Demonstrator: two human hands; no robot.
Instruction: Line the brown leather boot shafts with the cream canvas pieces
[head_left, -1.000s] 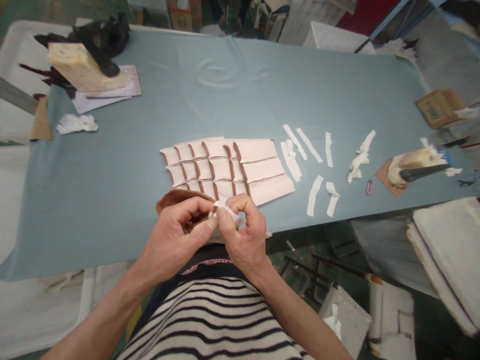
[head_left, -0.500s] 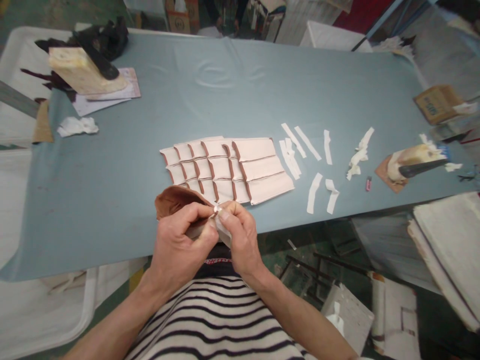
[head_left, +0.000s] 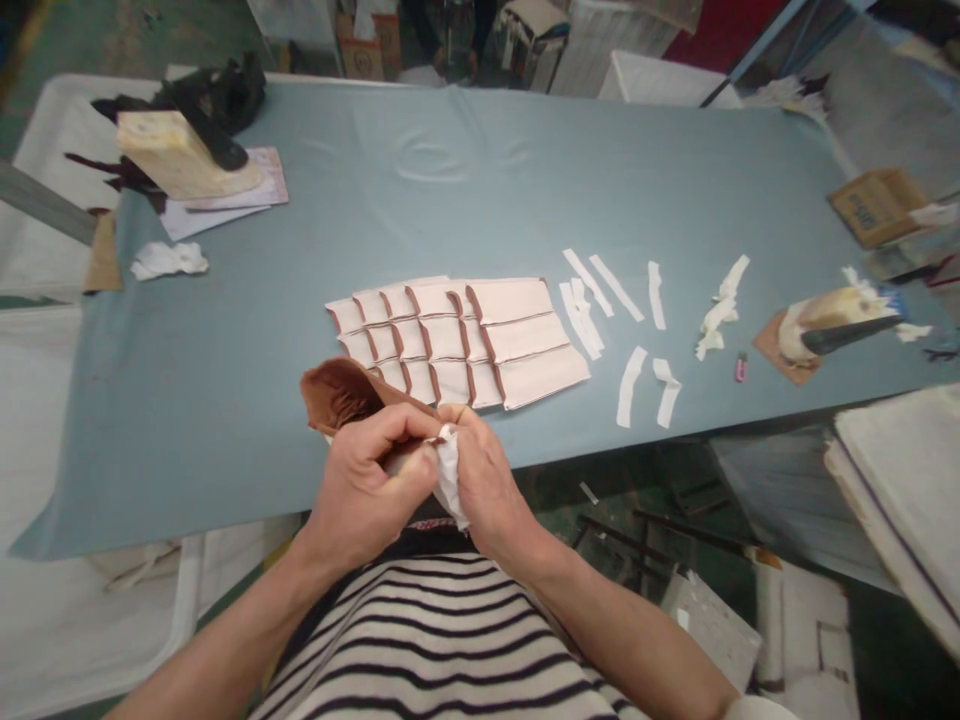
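Observation:
My left hand [head_left: 379, 475] is closed on a brown leather piece [head_left: 330, 395], pinching its edge between thumb and fingers. The piece is curled, with its wrinkled brown side showing toward the upper left. Against it, my right hand [head_left: 484, 475] is closed at the same edge, and a crumpled white strip [head_left: 448, 470] hangs between the two hands from its fingers. Just beyond the hands lie several overlapping pale panels with brown edges [head_left: 457, 345], set out in rows on the table. What the fingertips press together is partly hidden.
The blue-grey table covering [head_left: 337, 220] bears loose white strips [head_left: 630, 385] to the right. Farther right are a pink lighter-like item [head_left: 741, 367] and a glue-stained container with a dark handle [head_left: 832, 325]. A similar block [head_left: 176, 155] stands far left. Another person's hands [head_left: 457, 65] show beyond the table.
My right hand has shifted and turned slightly, and more of the white strip now shows between the hands. The brown piece has tilted a little to the left. The view has moved slightly.

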